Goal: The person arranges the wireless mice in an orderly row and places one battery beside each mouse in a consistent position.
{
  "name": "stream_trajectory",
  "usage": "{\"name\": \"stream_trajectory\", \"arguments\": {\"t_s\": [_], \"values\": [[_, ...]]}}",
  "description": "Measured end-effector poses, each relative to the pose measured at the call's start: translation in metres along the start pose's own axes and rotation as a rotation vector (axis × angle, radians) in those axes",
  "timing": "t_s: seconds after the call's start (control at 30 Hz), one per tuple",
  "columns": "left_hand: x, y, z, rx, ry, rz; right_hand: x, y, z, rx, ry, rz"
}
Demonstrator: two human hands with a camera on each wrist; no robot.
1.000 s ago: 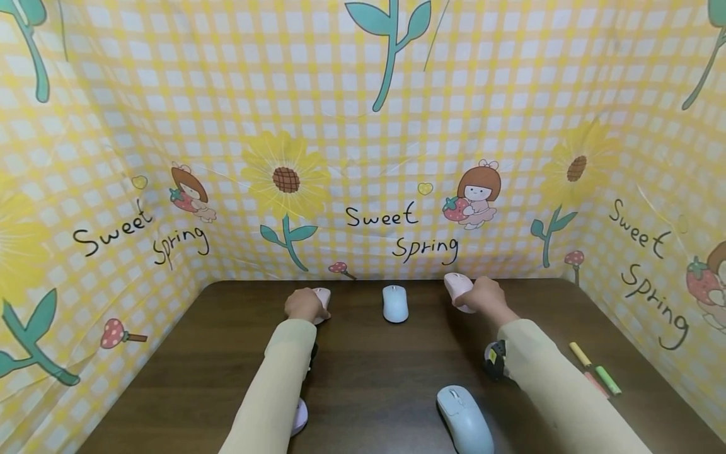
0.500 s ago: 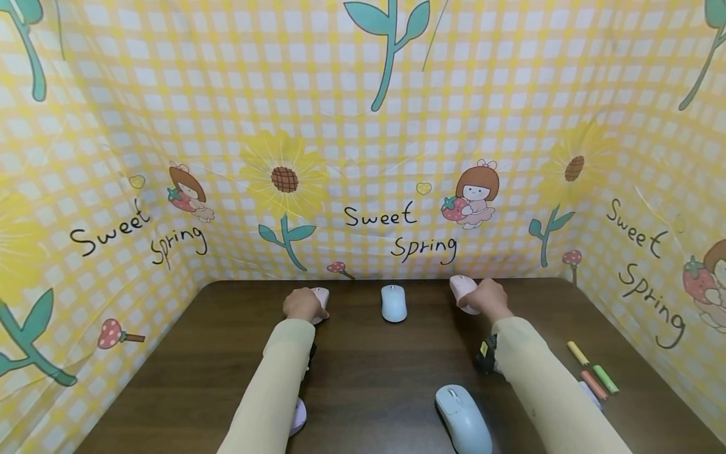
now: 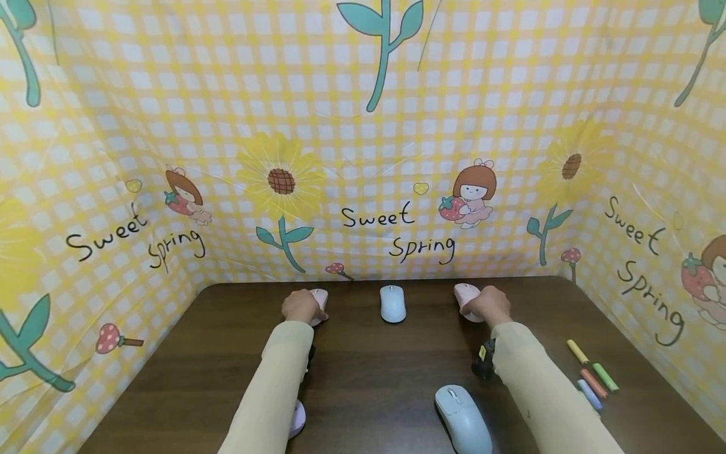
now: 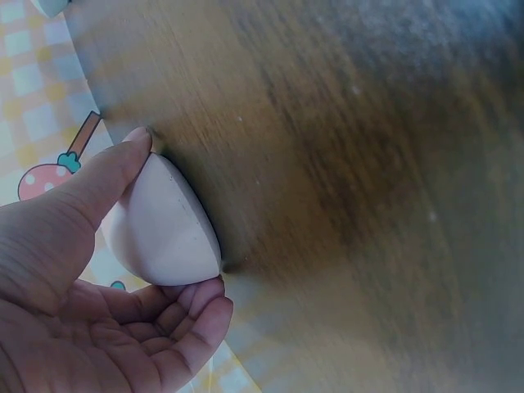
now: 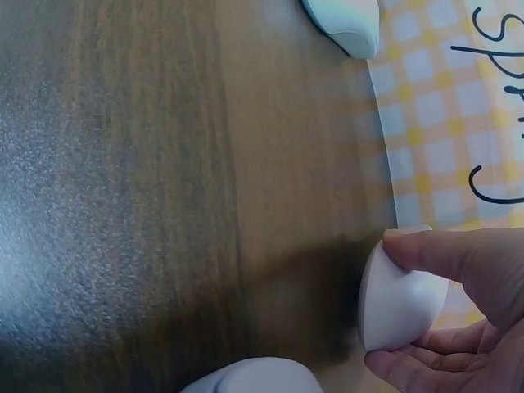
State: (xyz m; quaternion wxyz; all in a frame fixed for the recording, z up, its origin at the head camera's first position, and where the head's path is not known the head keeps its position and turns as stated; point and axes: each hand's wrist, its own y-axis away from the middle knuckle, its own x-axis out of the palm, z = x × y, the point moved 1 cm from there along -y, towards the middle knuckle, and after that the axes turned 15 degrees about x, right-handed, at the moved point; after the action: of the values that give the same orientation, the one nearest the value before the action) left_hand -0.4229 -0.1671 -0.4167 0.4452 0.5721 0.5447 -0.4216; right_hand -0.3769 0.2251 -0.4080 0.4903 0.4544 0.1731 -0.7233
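My left hand [image 3: 300, 307] grips a pale pink computer mouse [image 4: 168, 225] at the table's far left, thumb on one side and fingers on the other. At the far right my right hand [image 3: 490, 304] grips another pale pink computer mouse [image 5: 401, 296] by its sides; whether it fully touches the table I cannot tell. Between the hands, a light blue mouse [image 3: 393, 304] lies on the table near the back edge. The palm side of each hand is hidden in the head view.
A larger grey-blue mouse [image 3: 464, 419] lies at the front, left of the right forearm. A pinkish mouse [image 3: 297, 418] is partly hidden by the left sleeve. Several short coloured sticks [image 3: 592, 381] lie right on the brown table [image 3: 363, 366]. Checked cloth [image 3: 363, 151] surrounds it.
My right hand has moved slightly right and lowered its pink mouse toward the table. The left hand keeps its place on its mouse. A blue stick by the right sleeve has come into view.
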Motion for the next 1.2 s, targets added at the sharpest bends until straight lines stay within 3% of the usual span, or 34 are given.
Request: {"name": "stream_trajectory", "arguments": {"t_s": [0.23,0.57,0.9,1.2], "values": [[0.003,-0.002,0.003,-0.001,0.007,0.002,0.005,0.003,0.000,0.015,-0.008,0.020],[0.006,-0.003,0.004,-0.005,0.003,0.002,0.010,0.004,0.001,0.011,0.014,-0.014],[-0.002,0.005,-0.001,0.006,-0.006,-0.001,0.010,0.008,0.005,0.011,0.013,-0.041],[-0.001,0.002,-0.001,0.003,0.009,-0.002,0.014,0.005,0.004,0.015,0.036,-0.067]]}}
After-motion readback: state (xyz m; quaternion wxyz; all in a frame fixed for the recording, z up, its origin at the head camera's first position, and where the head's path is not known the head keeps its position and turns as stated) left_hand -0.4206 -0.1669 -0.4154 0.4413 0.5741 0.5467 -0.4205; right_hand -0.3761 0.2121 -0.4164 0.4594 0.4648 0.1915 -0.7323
